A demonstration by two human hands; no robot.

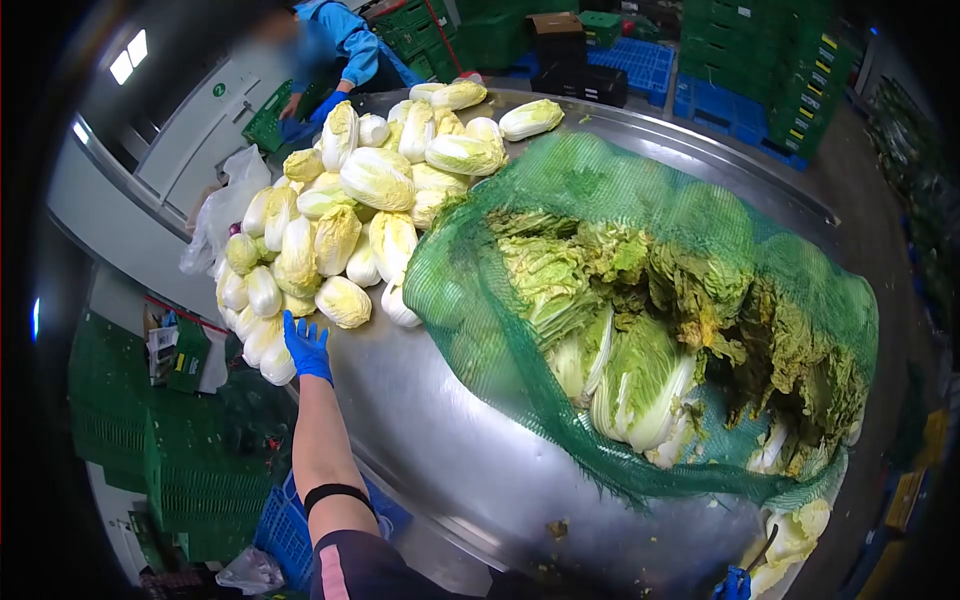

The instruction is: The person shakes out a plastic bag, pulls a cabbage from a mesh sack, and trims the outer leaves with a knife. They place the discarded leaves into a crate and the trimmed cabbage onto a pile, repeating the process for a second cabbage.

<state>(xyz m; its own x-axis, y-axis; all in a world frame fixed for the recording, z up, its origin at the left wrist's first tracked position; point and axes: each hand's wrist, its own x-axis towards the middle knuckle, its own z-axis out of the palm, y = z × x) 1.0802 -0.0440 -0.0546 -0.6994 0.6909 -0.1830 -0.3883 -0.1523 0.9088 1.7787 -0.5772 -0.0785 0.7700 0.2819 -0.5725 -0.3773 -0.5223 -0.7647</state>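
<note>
My left hand (pixel 308 348), in a blue glove, reaches out with its fingers spread at the near edge of a pile of trimmed napa cabbages (pixel 378 178). It is closest to a pale cabbage (pixel 344 302) and holds nothing. Low at the right, my gloved right hand (pixel 733 583) is only partly in view and looks closed. A thin, dark, curved tool (pixel 768 545) sticks up from it, possibly a knife; its handle is hidden. Beside that hand lies a pale cabbage piece (pixel 800 530). An opened green mesh sack (pixel 500 345) holds untrimmed napa cabbages (pixel 640 390) with wilted outer leaves.
The metal table (pixel 410 385) carries the pile and the sack. Across it, a person in a blue jacket (pixel 345 40) leans over a green crate (pixel 265 120). More green crates (pixel 745 50) and blue pallets (pixel 715 105) stand behind. A blue crate (pixel 285 530) is below left.
</note>
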